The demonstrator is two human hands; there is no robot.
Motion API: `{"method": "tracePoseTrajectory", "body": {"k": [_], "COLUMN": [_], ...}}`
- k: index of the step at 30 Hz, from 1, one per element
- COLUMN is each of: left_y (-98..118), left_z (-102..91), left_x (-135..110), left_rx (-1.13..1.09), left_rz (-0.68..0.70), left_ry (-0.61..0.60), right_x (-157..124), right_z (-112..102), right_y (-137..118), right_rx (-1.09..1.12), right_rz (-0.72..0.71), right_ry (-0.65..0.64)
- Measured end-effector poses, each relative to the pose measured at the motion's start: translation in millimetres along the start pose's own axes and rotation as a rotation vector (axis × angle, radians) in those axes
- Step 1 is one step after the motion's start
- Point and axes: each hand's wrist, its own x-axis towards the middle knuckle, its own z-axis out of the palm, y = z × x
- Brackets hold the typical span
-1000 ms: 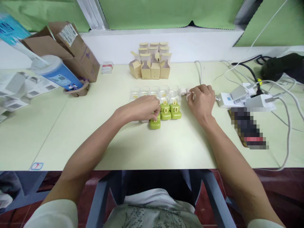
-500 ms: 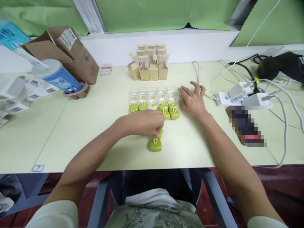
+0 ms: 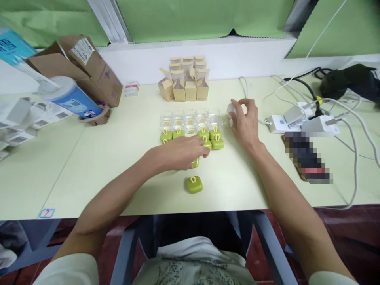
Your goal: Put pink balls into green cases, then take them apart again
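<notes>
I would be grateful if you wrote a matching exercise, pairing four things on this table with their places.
Things
1. Lone green rounded case with a pale yellow loop
2. Open tan cardboard cartons
3. Clear plastic containers
4. White rectangular power strip

Places
A. Between the cartons and the grouped green cases
B. Toward the right side, with white adapters in it
C. Apart from the others of its kind, nearest the front edge of the pale table
D. At the back, in front of the white wall

Right pairs: 1-C, 2-D, 3-A, 4-B
</notes>
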Motion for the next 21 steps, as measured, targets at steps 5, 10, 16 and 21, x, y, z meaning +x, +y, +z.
{"method": "tracePoseTrajectory", "body": {"k": [5,10,16,21], "left_y": [15.9,31.6,34.6,20.8], "left_z": [3.5,1.4,9.5,8.0], "left_x": [1.7,2.8,10.2,14.3], "left_rx": [0.229,0.281,0.292,0.179], "left_rz": [-0.038,-0.082,-0.114,-0.058], "left_ry": [-0.053,-0.078,-0.062,0.069], "right_x": [0.9,-0.7,-8.4,-10.1], "right_z": [-15.4,-15.5,-11.3,-14.6], "right_y": [-16.6,-31.0,-39.4,-48.7], "right_rx": [0.201,0.268,0.293,0.286], "right_rz": [0.059,-0.002,0.027,-0.022], "right_ry": [0.274,0.39,0.306,0.329]}}
